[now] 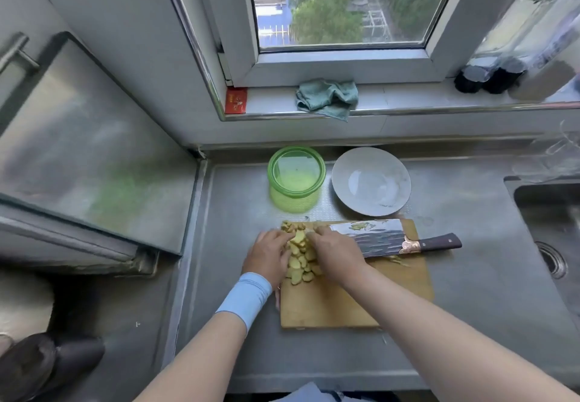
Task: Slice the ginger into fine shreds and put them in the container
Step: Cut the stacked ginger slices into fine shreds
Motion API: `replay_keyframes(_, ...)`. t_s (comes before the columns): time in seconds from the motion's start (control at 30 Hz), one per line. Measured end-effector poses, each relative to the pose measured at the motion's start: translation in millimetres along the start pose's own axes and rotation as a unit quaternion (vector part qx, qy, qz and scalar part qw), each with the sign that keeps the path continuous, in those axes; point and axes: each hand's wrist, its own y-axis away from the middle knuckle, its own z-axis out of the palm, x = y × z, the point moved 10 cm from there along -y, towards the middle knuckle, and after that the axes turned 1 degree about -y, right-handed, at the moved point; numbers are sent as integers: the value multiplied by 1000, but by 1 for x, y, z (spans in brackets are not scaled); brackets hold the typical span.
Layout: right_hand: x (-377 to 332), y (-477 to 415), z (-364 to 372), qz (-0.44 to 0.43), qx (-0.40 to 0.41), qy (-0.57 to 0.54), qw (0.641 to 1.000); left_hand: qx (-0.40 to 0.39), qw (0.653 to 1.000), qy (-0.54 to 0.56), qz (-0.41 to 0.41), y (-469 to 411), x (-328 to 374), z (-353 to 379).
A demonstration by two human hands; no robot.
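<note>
left hand [268, 254], right hand [337, 254], ginger slices [298, 264], green container [284, 202]

Left hand [270, 254], right hand [337, 254] on ginger slices [299, 260] — cleaver [376, 238] flat (on board [329, 307]), container [295, 178] behind

Light-blue wristband [248, 295], bare forearms

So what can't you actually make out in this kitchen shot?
Head view only:
Fingertips of the left hand and right hand: buried among the ginger slices, so the grip is unclear.
Dark bottles, top right: blurred, tops cut off by the frame edge.
Sink: cut by the right edge.
Red card: print too small to read.
</note>
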Motion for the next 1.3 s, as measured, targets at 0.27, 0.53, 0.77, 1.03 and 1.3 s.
replay_keyframes(0.27, 9, 2, 1, 73, 53, -136, 987, -34, 993, -32, 109, -25, 22, 14)
replay_keyframes(0.53, 67, 68, 29, 264, -1, -220, 939, -66, 990, 31, 122, -40, 12, 15)
replay_keyframes(0.77, 20, 29, -5, 129, 22, -81, 988, -52, 993, 74, 75, -35, 10, 7)
replay_keyframes(1.03, -2, -15, 17, 73, -39, -42, 996, -57, 996, 75, 5, -18, -18, -3)
replay_keyframes(1.3, 1, -20, 16, 35, -75, -35, 996, -122, 992, -12, 10, -11, -17, 12)
